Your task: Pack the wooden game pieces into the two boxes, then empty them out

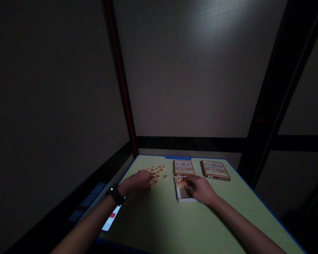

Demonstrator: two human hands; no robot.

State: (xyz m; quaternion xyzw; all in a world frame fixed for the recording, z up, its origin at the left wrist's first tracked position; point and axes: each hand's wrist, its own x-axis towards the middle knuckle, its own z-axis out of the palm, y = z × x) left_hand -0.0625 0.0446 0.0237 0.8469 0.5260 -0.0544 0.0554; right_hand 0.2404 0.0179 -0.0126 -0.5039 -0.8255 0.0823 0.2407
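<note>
Round wooden Chinese chess pieces (159, 171) with dark and red characters lie loose on the left half of the table. My left hand (140, 179), a black watch on its wrist, is at the near left edge of this pile. Its fingers are curled down on a piece, partly hidden. A shallow open box (186, 200) with white edges stands to the right, with several red-marked pieces (178, 183) in its far left corner. My right hand (202, 189) reaches over the box's right side, thumb and fingertips closed about a piece (184, 183) there.
Two printed flat boxes (184, 167) (216, 169) lie towards the back of the green table (159, 218). A phone-like slab with a lit white surface (111, 218) lies at the left edge. Walls stand behind and left; the light is dim.
</note>
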